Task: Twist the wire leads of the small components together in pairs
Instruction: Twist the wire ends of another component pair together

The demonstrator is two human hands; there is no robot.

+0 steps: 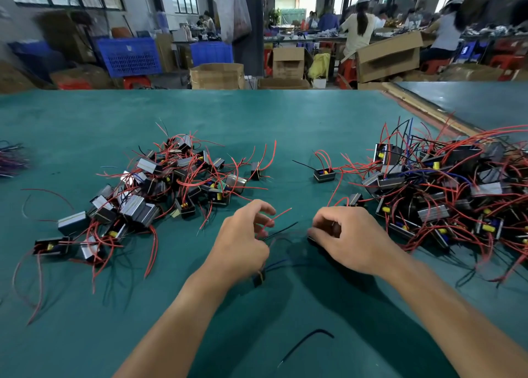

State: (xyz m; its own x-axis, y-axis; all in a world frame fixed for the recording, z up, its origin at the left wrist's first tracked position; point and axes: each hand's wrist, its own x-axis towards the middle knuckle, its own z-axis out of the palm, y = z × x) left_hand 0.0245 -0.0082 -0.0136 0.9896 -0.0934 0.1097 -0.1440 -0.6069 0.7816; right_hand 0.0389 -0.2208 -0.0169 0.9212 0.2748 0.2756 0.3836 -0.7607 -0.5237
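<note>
My left hand [243, 239] curls over a small black component [259, 277] that hangs below its palm, and its fingers pinch that part's red lead [275, 217] and black lead [281, 230]. My right hand [347, 236] grips another small black component [313, 239], mostly hidden under the fingers. The two hands sit close together above the green table [257, 114]. Both parts are blurred.
A heap of black components with red leads [160, 186] lies to the left and a larger heap [445, 186] to the right. Two single components [324, 174] [256, 172] lie between the heaps. A loose black wire [307, 342] lies near the front edge.
</note>
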